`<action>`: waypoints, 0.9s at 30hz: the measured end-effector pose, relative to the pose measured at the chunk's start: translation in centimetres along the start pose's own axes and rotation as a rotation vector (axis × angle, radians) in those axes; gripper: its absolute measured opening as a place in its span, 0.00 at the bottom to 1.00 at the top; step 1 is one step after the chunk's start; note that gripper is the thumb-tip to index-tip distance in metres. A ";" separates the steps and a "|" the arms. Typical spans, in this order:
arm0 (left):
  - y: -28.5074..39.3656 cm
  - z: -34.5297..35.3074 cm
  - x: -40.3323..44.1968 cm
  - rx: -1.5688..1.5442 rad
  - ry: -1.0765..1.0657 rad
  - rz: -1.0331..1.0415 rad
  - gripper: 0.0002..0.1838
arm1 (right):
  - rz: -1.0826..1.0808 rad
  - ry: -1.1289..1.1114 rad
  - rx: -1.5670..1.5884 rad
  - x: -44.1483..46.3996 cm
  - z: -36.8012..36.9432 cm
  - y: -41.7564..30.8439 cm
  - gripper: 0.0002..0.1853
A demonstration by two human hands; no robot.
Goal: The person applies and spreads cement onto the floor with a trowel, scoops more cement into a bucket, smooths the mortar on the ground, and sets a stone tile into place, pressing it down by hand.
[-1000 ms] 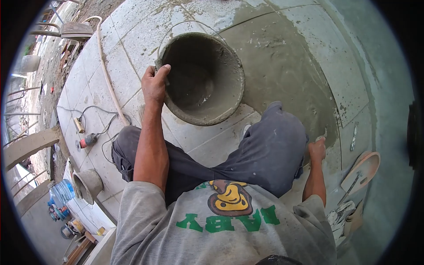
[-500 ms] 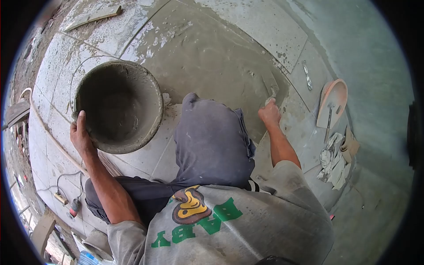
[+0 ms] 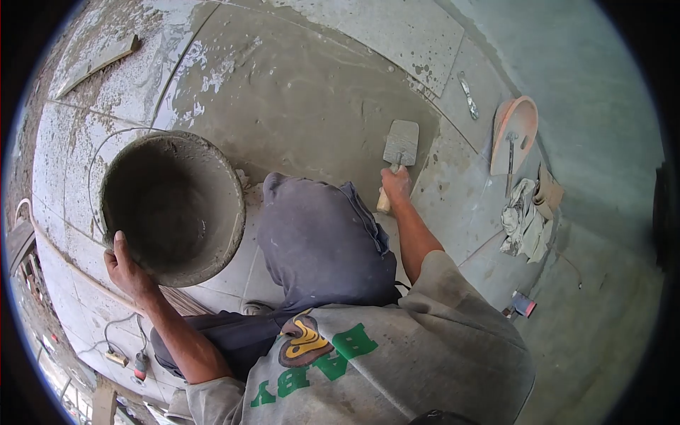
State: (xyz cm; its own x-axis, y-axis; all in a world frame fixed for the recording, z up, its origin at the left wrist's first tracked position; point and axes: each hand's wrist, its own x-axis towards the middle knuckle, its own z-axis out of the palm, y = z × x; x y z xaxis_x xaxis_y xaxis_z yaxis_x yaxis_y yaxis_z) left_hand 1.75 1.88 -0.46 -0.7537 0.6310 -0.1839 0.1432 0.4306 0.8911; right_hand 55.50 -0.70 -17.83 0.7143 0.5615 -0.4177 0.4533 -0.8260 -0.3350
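My left hand [image 3: 131, 273] grips the near left rim of a dark bucket [image 3: 173, 209], its thumb over the edge. The bucket's mouth faces me and its inner wall is coated with grey residue; its wire handle arcs out at the upper left. My right hand [image 3: 397, 185] is closed round the handle of a trowel [image 3: 401, 143], whose flat grey blade points away from me, over the wet grey cement [image 3: 304, 99] spread across the tiles.
At the right lie a metal strip [image 3: 468, 95], an orange-rimmed scoop-shaped piece [image 3: 515, 134] and crumpled paper [image 3: 523, 219]. A wooden strip [image 3: 99, 65] lies upper left. A hose [image 3: 78, 268] and a red power tool [image 3: 140, 367] are lower left.
The view has turned rightward. The right hand has drawn the trowel nearer, and its whole blade now shows. The left hand still holds the bucket, now lower left in view.
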 end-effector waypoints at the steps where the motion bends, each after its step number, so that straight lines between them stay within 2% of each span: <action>1: 0.5 0.3 -0.2 -0.014 0.027 0.019 0.20 | 0.002 -0.003 -0.016 -0.8 -0.8 -0.1 0.24; 3: 0.4 0.2 -0.4 0.063 0.042 0.021 0.20 | 0.007 0.086 -0.352 -2.5 -2.3 -2.0 0.27; 4: 0.2 0.0 -0.6 0.138 0.046 0.040 0.21 | 0.009 0.075 -0.362 -2.7 -2.7 -3.0 0.27; 6: 1.0 0.6 -1.4 0.071 0.044 0.021 0.19 | 0.049 -0.112 -0.429 -2.7 -4.4 -4.5 0.29; 8: 1.0 0.4 -1.5 0.108 0.044 -0.012 0.20 | 0.061 -0.153 -0.500 -2.8 -7.5 -7.7 0.29; 9: 2.0 0.3 -1.8 0.224 0.019 -0.052 0.22 | 0.081 -0.197 -0.553 -3.5 -8.5 -8.6 0.28; 11: 2.3 -0.7 -1.1 0.387 -0.038 -0.127 0.24 | 0.148 -0.138 -0.479 -5.7 -11.4 -11.9 0.28; 12: 1.4 -1.5 -0.5 0.431 -0.078 -0.168 0.26 | 0.100 -0.132 -0.448 -6.0 -12.6 -12.3 0.27; 14: 2.6 -2.6 -0.3 0.302 -0.230 -0.454 0.18 | 0.041 -0.143 -0.419 -6.8 -15.3 -12.1 0.27; 16: 5.1 -3.0 -2.2 0.432 -0.304 -0.389 0.20 | -0.056 -0.212 -0.049 -8.3 -18.4 -12.4 0.17; 18: 9.1 -3.6 -4.5 0.471 -0.276 -0.383 0.21 | -0.048 -0.303 0.046 -11.8 -22.5 -15.4 0.16; 19: 9.6 -4.3 -5.3 0.365 -0.248 -0.428 0.21 | -0.029 -0.386 0.136 -14.2 -24.9 -17.4 0.14; 20: 11.7 -5.2 -6.2 0.360 -0.234 -0.430 0.21 | -0.041 -0.395 0.134 -16.4 -26.9 -19.0 0.14; 22: 16.3 -7.3 -7.8 0.294 -0.203 -0.456 0.20 | -0.004 -0.558 0.204 -20.5 -30.0 -22.2 0.14; 23: 16.0 -8.7 -8.4 0.188 -0.214 -0.488 0.17 | -0.029 -0.574 0.210 -22.2 -30.8 -23.4 0.14; 25: 19.0 -11.2 -10.2 0.069 -0.201 -0.527 0.15 | -0.155 -0.765 0.135 -26.3 -32.3 -25.7 0.21; 27: 22.3 -13.2 -11.6 -0.009 -0.186 -0.511 0.16 | -0.241 -0.870 -0.065 -30.9 -34.1 -29.4 0.23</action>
State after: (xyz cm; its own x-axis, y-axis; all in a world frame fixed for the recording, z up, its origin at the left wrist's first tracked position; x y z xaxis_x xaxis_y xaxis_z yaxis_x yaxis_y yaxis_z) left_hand 5.17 -4.33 27.06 -0.5995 0.4465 -0.6643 -0.2182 0.7073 0.6724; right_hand 38.28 4.57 33.69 -0.0476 0.5370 -0.8422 0.5868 -0.6673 -0.4586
